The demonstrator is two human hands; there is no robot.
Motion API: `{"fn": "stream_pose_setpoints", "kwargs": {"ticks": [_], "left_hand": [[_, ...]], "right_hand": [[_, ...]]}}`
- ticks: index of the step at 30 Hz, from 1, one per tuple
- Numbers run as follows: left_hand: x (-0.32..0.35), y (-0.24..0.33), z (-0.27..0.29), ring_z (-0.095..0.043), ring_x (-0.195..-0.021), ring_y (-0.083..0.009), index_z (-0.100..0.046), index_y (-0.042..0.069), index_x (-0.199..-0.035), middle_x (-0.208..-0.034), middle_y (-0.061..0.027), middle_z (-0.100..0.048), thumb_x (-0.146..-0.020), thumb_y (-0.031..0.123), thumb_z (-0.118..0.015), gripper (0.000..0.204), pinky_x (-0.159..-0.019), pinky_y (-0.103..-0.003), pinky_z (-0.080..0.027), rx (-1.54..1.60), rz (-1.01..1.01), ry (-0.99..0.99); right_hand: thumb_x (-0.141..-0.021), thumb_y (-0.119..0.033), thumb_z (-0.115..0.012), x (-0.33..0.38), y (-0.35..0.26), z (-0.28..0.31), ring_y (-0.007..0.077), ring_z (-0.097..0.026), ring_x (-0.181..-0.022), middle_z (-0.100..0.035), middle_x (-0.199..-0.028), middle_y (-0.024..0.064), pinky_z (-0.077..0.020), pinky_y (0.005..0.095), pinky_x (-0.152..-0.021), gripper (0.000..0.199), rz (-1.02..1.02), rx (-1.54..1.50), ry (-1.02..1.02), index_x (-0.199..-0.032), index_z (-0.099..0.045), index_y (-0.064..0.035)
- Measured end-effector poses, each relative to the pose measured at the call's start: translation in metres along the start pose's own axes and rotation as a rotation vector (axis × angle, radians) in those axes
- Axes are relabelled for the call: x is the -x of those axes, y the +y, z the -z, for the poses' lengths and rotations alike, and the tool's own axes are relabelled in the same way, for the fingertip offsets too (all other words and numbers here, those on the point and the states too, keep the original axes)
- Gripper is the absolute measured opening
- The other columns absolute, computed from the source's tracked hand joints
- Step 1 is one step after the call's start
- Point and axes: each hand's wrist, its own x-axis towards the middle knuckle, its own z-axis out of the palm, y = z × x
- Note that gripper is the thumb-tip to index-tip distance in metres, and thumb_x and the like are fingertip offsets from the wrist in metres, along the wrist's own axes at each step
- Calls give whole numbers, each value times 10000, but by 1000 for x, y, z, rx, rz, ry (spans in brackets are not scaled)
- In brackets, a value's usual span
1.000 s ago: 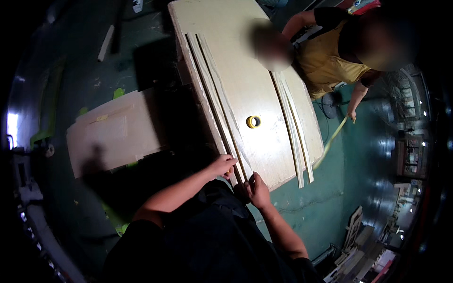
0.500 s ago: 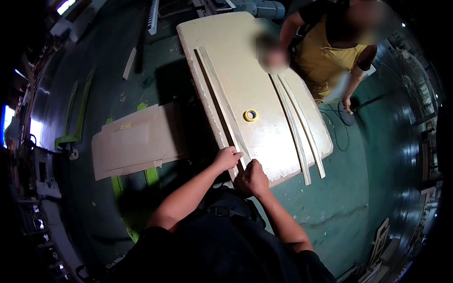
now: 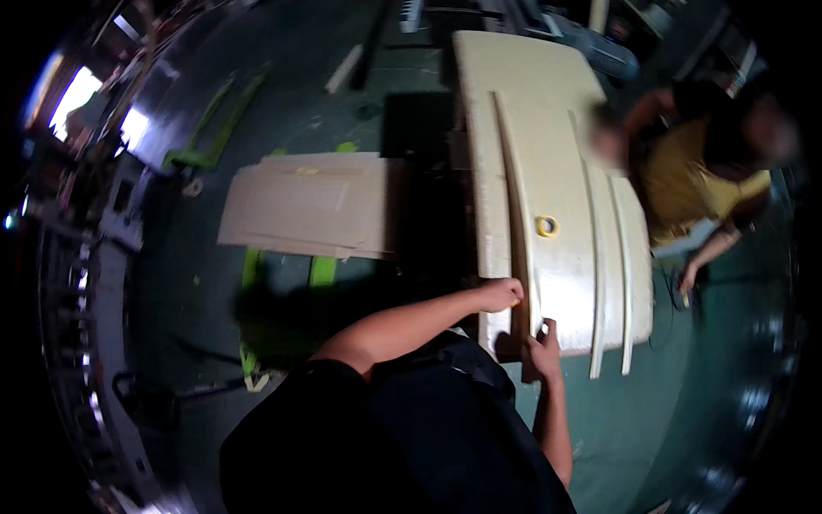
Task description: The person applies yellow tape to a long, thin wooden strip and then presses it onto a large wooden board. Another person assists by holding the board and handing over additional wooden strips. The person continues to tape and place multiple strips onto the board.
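Observation:
A long pale wooden strip (image 3: 524, 218) lies lengthwise on the worn, cream-coloured tabletop (image 3: 548, 77), near its left edge. A dark brown band runs along the strip's left side; whether it is the strip's side face or shadow is unclear. My right hand (image 3: 544, 349) grips the near end of the strip, thumb uppermost. Just left of the strip, my left hand (image 3: 499, 295) is closed, with a speck of yellow at its fingertips that is too small to name. A yellow tape roll (image 3: 547, 226) rests on the tabletop to the right of the strip.
Two more strips, one (image 3: 597, 257) beside the other (image 3: 622, 265), overhang the table's near edge. A co-worker in a yellow apron (image 3: 698, 180) stands at the right. Stacked flat brown sheets (image 3: 291, 206) sit left of the table on green supports (image 3: 324, 271). A green fork-shaped frame (image 3: 214, 128) lies beyond.
My view has swung left, so the table and sheets appear farther right. My left hand has shifted slightly away from my right hand, which stays at the strip's near end.

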Motion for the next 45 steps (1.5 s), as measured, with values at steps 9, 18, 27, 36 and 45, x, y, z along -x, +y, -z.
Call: {"fn": "stream_pose_setpoints", "kwargs": {"ticks": [9,18,27,36,45], "left_hand": [[66,-6,12,-661,-804,-146,-699,15,-1163,-963,-75,-699,-930,70,-660,243,-711,-320,-540,195,194,77],[115,-32,38,-623,-806,-110,-695,50,-1153,-949,-25,-678,-955,69,-648,205,-695,-280,-524,345,247,132],[114,-34,40,-631,-851,-108,-671,54,-1171,-993,-14,-670,-999,87,-615,183,-712,-267,-534,355,264,31],[139,37,-11,-656,-1153,-269,-635,-15,-1389,-1276,-149,-669,-957,38,-608,436,-985,-372,-556,140,488,-208],[77,55,-69,-617,-851,-141,-682,29,-1276,-999,-44,-692,-1038,121,-534,296,-747,-283,-498,-297,388,-733]], "right_hand": [[-820,-97,-805,30,-8,13,190,-686,-872,-703,-963,187,-573,368,-727,791,-216,312,-39,-1479,-435,136],[-775,-214,-847,53,-19,-3,312,-726,-798,-714,-854,245,-582,453,-717,739,-144,340,70,-1333,-535,157],[-811,-290,-815,77,-72,61,396,-751,-846,-764,-896,203,-596,501,-762,665,-186,463,285,-1344,-577,29],[-670,-262,-787,77,-6,37,464,-719,-911,-734,-920,238,-582,559,-804,472,-73,449,445,-1051,-653,-18],[-569,-254,-894,57,-4,19,403,-751,-903,-765,-901,177,-601,504,-800,507,-201,429,548,-987,-704,-38]]}}
